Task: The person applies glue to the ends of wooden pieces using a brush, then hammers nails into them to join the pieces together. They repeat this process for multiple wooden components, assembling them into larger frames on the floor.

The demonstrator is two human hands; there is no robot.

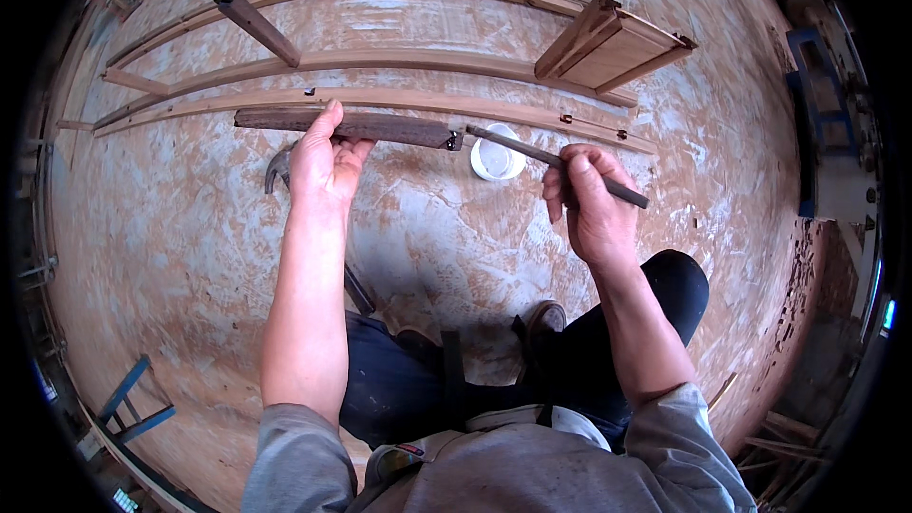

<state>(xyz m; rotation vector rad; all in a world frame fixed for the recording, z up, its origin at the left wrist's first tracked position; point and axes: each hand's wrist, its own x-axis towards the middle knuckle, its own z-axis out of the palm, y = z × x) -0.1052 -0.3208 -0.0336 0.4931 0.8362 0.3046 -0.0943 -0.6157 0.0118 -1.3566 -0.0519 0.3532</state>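
Note:
My left hand (326, 161) is closed around a dark brown wooden rail (399, 127), held level with a notched end toward the right. My right hand (596, 195) grips a thin dark stick (532, 150) that slants up to the left. The stick's tip is close to the notched end of the rail; whether they touch I cannot tell. Just below that tip stands a round white tub (497, 158) with pale contents. A claw hammer head (276, 171) shows beside my left wrist, and a dark handle (359, 291) shows past the forearm, which hides the part between.
Ahead lies a long wooden frame (408, 59) with a crosspiece (258, 30) and a panelled section (622, 47). A loose slotted rail (418, 100) runs nearer to me. Blue metal stands (822, 76) are at the right; another blue metal piece (133, 408) is at lower left.

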